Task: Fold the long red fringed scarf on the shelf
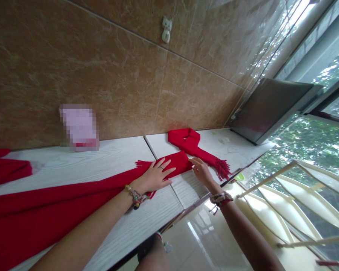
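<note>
A long red scarf [73, 192] lies across a white wood-grain table [101, 158], with its folded end near the middle seam. My left hand [155, 176] rests flat on that folded end, fingers spread, a beaded bracelet on the wrist. My right hand [201, 170] is just right of the fold, fingers extended and touching the scarf's edge. A second red scarf [193, 146] with a fringed end lies curled beyond my right hand, toward the wall.
A brown marble-tiled wall [115, 75] stands behind the table, with a small white cat-shaped hook [166, 29]. A dark laptop [268, 109] sits at the far right end. More red cloth [5, 169] lies at the left. Beige chair slats [305, 195] and windows are to the right.
</note>
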`<state>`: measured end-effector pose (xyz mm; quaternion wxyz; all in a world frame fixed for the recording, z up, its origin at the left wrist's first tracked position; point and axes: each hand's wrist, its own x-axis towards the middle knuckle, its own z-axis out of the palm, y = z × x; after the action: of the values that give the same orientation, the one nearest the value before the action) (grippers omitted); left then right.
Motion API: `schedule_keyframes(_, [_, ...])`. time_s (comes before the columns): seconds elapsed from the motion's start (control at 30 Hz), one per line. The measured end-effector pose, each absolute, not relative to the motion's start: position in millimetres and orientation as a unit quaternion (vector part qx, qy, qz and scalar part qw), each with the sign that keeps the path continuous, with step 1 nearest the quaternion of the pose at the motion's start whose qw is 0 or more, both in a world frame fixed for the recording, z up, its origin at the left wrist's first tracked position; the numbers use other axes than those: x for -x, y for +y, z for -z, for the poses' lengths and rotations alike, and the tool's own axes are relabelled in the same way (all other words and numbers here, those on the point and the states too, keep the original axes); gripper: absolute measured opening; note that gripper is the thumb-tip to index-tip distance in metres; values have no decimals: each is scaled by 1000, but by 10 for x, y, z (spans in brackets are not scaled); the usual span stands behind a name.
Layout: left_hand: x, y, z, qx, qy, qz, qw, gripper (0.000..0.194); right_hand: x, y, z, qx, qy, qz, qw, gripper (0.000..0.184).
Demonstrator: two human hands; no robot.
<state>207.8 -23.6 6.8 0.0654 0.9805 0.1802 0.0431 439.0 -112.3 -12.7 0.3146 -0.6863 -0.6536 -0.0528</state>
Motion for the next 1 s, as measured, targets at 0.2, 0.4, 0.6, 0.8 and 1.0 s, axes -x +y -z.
schedule_keyframes(0.2, [-2079,-205,-16,-980,174,-55,78,50,-4256,-956,-35,689,-620,36,373,38])
schedule_keyframes(0.4, [-2073,-198,26,-978,179,-76,80,49,-4294,-605,-177,785,-511,-108,335,40])
schedule_keyframes(0.6, [-2057,-222,35,-975,192,-92,69,52,-4404,-644,-100,776,-507,-165,337,29])
schedule_keyframes(0.8, [-1999,-200,-15,-979,174,-36,96,53,-4382,-719,-6,782,-518,-132,320,40])
schedule_keyframes(1.0, [-1989,-195,-12,-979,172,-40,102,54,-4270,-679,-47,789,-532,-22,306,50])
